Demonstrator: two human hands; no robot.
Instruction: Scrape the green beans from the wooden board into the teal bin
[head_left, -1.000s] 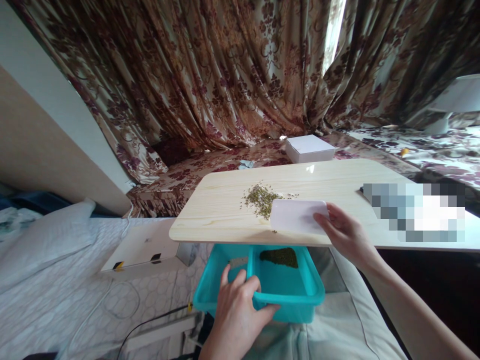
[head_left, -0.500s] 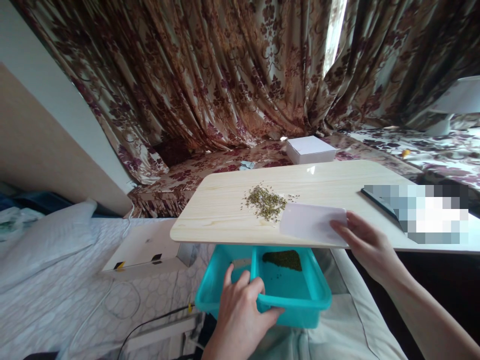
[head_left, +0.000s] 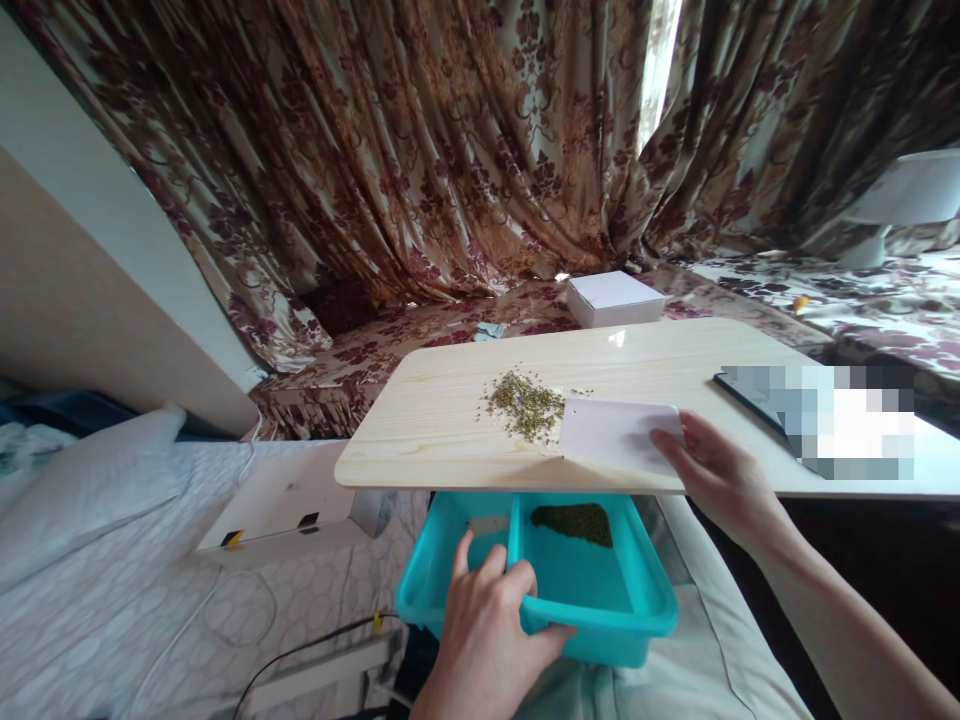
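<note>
My right hand pinches the right end of a white flat scraper, whose far edge meets a scattered pile of small green beans on the pale wooden tabletop. Below the table's front edge, my left hand grips the near rim and divider of a turquoise two-compartment bin. Dark green beans lie heaped at the back of its right compartment. Something pale and small rests in the left compartment, partly hidden by my fingers.
A dark-edged tablet-like object, partly blurred out, lies on the table's right side. Behind the table sits a white box. Another white box rests on the bed at left, near a cable. A lamp stands far right.
The scraper has shifted slightly left against the pile and looks more tilted toward me. A few beans around its edge have moved. My left hand keeps its grip on the bin.
</note>
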